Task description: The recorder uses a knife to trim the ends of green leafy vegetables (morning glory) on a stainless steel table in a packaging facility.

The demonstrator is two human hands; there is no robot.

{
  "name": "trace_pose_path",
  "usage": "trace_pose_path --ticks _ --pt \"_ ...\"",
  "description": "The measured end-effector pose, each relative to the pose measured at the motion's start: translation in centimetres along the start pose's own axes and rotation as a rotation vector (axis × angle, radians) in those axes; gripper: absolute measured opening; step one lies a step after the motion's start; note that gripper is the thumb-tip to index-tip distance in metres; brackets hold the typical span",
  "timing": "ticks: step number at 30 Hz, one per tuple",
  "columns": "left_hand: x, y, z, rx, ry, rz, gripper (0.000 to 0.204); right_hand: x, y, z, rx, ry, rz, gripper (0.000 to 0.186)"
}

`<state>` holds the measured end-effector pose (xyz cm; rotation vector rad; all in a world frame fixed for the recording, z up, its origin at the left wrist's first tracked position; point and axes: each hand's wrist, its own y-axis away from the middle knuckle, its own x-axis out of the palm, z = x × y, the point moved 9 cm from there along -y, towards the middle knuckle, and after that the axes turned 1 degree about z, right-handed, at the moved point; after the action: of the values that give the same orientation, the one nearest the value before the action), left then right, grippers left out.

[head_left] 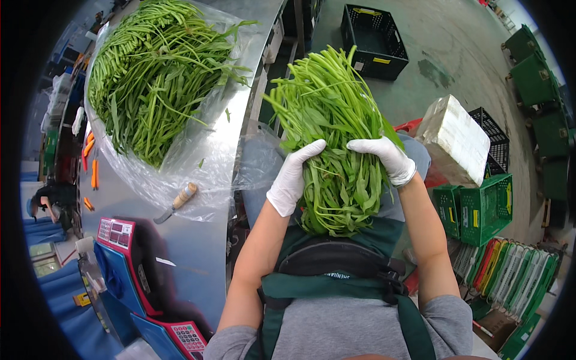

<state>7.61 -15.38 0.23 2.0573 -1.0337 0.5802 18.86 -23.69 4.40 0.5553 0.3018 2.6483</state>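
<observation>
A large bundle of long-stemmed leafy greens (332,102) rests upright over my lap, gripped from both sides by my gloved hands. My left hand (295,175) wraps round its left side, and my right hand (387,157) holds the right side, thumb across the leaves. To the left, a bigger heap of similar greens (159,84) lies on clear plastic sheeting (129,171) on a steel table (165,255). A curved knife with a wooden handle (183,195) lies on that table, below the heap.
Weighing scales (117,234) and several orange tools (95,174) are on the table. A black crate (373,45) stands ahead; a white foam box (453,135) and green crates (486,210) stand right. Green bins (540,108) line the far right. A co-worker (47,198) is at far left.
</observation>
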Motion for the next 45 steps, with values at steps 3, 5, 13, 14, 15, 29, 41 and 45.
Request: trace_pose_path --ticks 3,5,13,14,15,29,41,45 --pt "1.4 -0.6 -0.8 -0.052 0.078 0.081 0.034 -1.0 -1.1 -0.5 0.054 -0.073 -0.002 0.04" --pt "1.5 -1.7 -1.7 0.003 0.099 0.085 0.031 -1.1 -1.9 0.7 -0.007 -0.11 -0.044 0.039" --pt "2.6 -2.9 -5.1 0.108 0.072 0.202 0.033 -1.6 -1.6 4.3 -0.057 -0.083 -0.075 0.041" --pt "3.3 -3.0 -5.4 0.103 0.071 0.207 0.033 -2.1 -1.7 4.7 -0.069 -0.011 -0.082 0.042" --pt "4.0 -3.0 -6.1 0.154 -0.048 0.186 0.033 -2.6 -1.9 5.1 -0.081 0.062 -0.09 0.043" --pt "5.3 -8.6 -12.3 0.444 -1.031 0.128 0.038 -3.2 -7.2 9.1 -0.366 0.708 -0.027 0.042" --pt "1.8 -8.6 -7.5 0.153 -0.205 0.122 0.04 -6.8 -8.1 2.5 0.045 -0.164 -0.109 0.031" --pt "2.6 -7.7 -6.3 0.067 -0.103 0.151 0.038 -7.4 -8.0 -0.5 0.15 -0.494 0.033 0.026"
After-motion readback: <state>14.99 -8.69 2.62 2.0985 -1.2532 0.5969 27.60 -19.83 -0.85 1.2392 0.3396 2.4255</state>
